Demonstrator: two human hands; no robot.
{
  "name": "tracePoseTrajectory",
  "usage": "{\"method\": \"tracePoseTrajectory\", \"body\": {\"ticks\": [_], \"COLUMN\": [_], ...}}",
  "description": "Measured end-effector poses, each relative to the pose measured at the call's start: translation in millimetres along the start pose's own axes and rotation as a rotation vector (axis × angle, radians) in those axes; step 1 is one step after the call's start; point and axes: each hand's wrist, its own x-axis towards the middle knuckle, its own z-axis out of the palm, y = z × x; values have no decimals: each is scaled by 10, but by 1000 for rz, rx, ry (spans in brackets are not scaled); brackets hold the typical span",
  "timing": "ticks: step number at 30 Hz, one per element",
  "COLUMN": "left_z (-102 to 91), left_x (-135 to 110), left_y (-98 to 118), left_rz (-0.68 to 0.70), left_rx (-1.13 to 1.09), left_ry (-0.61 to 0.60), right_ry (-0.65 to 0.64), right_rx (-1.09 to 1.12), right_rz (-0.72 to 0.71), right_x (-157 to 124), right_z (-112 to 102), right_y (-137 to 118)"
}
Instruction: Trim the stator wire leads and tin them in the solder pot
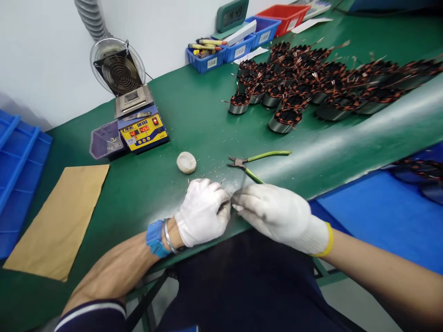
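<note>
My left hand [204, 212], in a white glove, is closed with its fingers curled over something on the near edge of the bench. Thin wire ends [222, 180] poke out beyond its knuckles; the body of what it holds is hidden. My right hand [277, 212], gloved in white with a yellow cuff, pinches with its darkened fingertips right beside the left fingers. What sits in that pinch is too small to make out. Just beyond the right hand lie green-handled cutting pliers [247, 161], jaws apart. A small round whitish dish-like piece [186, 163] rests past the left hand.
Several copper-wound motor stators [285, 121] crowd the back right of the green bench [194, 110]. A solder pot [141, 131] with digital display stands back left, below a fan. Brown paper [58, 221], blue bins [207, 62] and a red bin [285, 18] lie around.
</note>
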Motion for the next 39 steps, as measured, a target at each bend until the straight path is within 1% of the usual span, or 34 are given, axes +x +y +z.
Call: {"method": "tracePoseTrajectory", "body": {"ticks": [2, 3, 4, 5, 6, 7, 9, 10, 11, 12, 13, 14, 15, 17, 18, 19, 20, 21, 23, 25, 26, 27, 28, 29, 30, 32, 33, 34, 35, 36, 37, 39], "left_z": [-10, -13, -14, -13, -10, -6, 4, 8, 12, 14, 15, 15, 13, 9, 5, 1, -3, -8, -14, -17, -17, -17, -16, -17, -18, -24, -27, -30, -32, -33, -33, -29], "left_x": [1, 0, -1, -2, -2, -2, 1, 3, 4, 4, 3, 2, 0, -3, -4, -5, -5, -4, -2, 0, 1, 2, 2, 3, 3, 5, 5, 5, 5, 5, 5, 6], "left_y": [7, 10, 13, 15, 16, 16, 16, 15, 15, 15, 15, 16, 18, 21, 23, 24, 24, 23, 21, 20, 21, 23, 25, 28, 30, 34, 35, 35, 34, 33, 30, 24], "left_rz": [-4, 4, 10, 14, 13, 14, 16, 18, 20, 17, 14, 13, 15, 17, 17, 17, 16, 17, 22, 21, 18, 14, 10, 7, 6, 5, 5, 4, 4, 3, 4, 14], "left_rx": [-6, -10, -13, -17, -21, -24, -31, -34, -35, -32, -28, -22, -16, -6, -3, -2, -4, -6, -10, -17, -20, -22, -23, -20, -14, 1, 6, 9, 7, 3, 1, 2], "left_ry": [9, 13, 16, 18, 22, 26, 26, 26, 24, 24, 25, 27, 29, 29, 25, 20, 16, 12, 1, -6, -9, -10, -10, -10, -14, -21, -26, -30, -32, -32, -31, -28], "right_ry": [-85, -133, -166, -166, -132, -81, 15, 37, 39, 30, 16, -10, -58, -185, -235, -250, -221, -164, -41, 16, 19, 22, 24, 14, -10, -103, -157, -199, -204, -170, -112, 10], "right_rx": [358, 505, 574, 544, 420, 240, -124, -247, -316, -338, -318, -250, -131, 171, 279, 314, 266, 147, -162, -375, -422, -428, -386, -291, -146, 223, 382, 469, 462, 366, 208, -156], "right_rz": [331, 456, 521, 518, 451, 325, -23, -187, -307, -357, -323, -214, -58, 261, 365, 404, 371, 276, -34, -341, -428, -449, -403, -291, -133, 225, 364, 449, 476, 439, 349, 53], "right_x": [39, 50, 52, 45, 28, 6, -42, -61, -72, -76, -71, -60, -44, -11, 0, 5, 2, -6, -33, -57, -64, -66, -62, -53, -41, -14, -3, 2, 1, -6, -16, -37], "right_z": [36, 50, 57, 56, 46, 30, -11, -29, -40, -44, -39, -28, -13, 15, 21, 21, 11, -6, -55, -96, -104, -101, -86, -61, -29, 34, 55, 64, 61, 45, 21, -40], "right_y": [-74, -104, -121, -120, -101, -66, 28, 71, 101, 112, 105, 79, 40, -45, -75, -90, -85, -63, 15, 90, 110, 113, 99, 71, 32, -53, -85, -105, -110, -99, -77, -18]}}
